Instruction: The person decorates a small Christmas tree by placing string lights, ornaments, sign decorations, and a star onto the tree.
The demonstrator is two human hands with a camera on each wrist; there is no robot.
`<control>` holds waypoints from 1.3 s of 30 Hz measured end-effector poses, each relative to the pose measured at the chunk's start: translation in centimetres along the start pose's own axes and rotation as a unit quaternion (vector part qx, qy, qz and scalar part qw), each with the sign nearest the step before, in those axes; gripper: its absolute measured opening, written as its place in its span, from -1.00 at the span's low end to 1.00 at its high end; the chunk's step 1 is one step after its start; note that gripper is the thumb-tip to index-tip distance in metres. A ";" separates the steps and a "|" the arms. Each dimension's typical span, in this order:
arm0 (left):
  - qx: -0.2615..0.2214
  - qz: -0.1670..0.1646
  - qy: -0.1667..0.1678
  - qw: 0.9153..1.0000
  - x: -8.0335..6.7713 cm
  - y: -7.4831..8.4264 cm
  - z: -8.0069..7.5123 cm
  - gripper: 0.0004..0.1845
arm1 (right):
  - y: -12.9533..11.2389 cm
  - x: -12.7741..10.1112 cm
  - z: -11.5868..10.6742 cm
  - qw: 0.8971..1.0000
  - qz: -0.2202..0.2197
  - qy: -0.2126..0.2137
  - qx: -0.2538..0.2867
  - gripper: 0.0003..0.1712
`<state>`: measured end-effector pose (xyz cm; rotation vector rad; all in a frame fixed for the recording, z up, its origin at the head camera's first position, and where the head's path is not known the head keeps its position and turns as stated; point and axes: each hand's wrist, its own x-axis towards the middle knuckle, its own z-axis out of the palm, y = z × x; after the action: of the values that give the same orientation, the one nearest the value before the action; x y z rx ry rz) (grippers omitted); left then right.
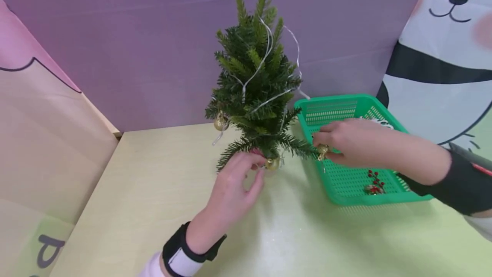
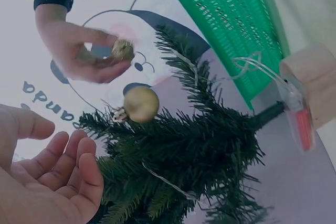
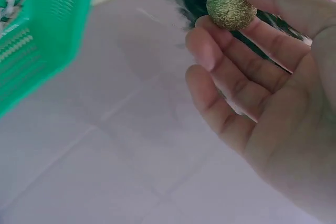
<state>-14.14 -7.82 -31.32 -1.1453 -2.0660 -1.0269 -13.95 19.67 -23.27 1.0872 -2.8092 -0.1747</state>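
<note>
A small artificial Christmas tree (image 1: 250,78) stands on the table, with a clear light string (image 1: 255,73) draped over it. My right hand (image 1: 355,142) pinches a glittery gold ball ornament (image 3: 231,6) between thumb and fingers, beside the tree's lower right branch. Near the low front branches is my left hand (image 1: 234,187), its fingers loosely bent and nothing held in the left wrist view. Close to those fingers hangs a smooth gold ball ornament (image 2: 141,104). Another gold ball (image 1: 221,122) hangs from the tree's left side.
Right of the tree sits a green plastic basket (image 1: 378,200), partly under my right forearm. It holds a red berry sprig (image 1: 374,183) and a black-and-white item (image 1: 380,122). Cloth with a panda print (image 1: 442,63) hangs behind. At the tree's base is a red-and-clear piece (image 2: 303,129).
</note>
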 end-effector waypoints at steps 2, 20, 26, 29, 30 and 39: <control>-0.017 -0.004 -0.003 1.000 0.1 0.2 0.0 -0.80 | -0.3 -0.1 -0.8 0.999 -0.004 0.041 0.006 -0.77; -0.271 -0.126 -0.029 0.954 2.8 2.2 -0.2 -0.53 | -4.4 1.1 -4.1 0.941 -0.071 0.328 0.036 -0.48; -0.406 -0.186 -0.036 0.894 3.1 2.9 -0.1 -0.35 | -4.8 1.2 -3.8 0.938 -0.076 0.337 0.033 -0.50; -0.326 -0.151 -0.018 0.933 2.8 3.2 0.2 -0.38 | -4.9 1.3 -3.5 0.934 -0.074 0.347 0.035 -0.48; -0.276 -0.122 -0.004 0.953 2.7 3.3 0.4 -0.40 | -4.9 1.3 -3.4 0.933 -0.073 0.350 0.036 -0.48; -0.033 0.116 0.176 0.977 3.1 2.8 1.5 -0.84 | -4.9 1.3 -2.2 0.932 -0.070 0.353 0.051 -0.48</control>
<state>-13.37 -4.24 -28.78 -1.1135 -1.5927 -1.0985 -11.31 15.01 -21.78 1.0900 -2.1156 0.2989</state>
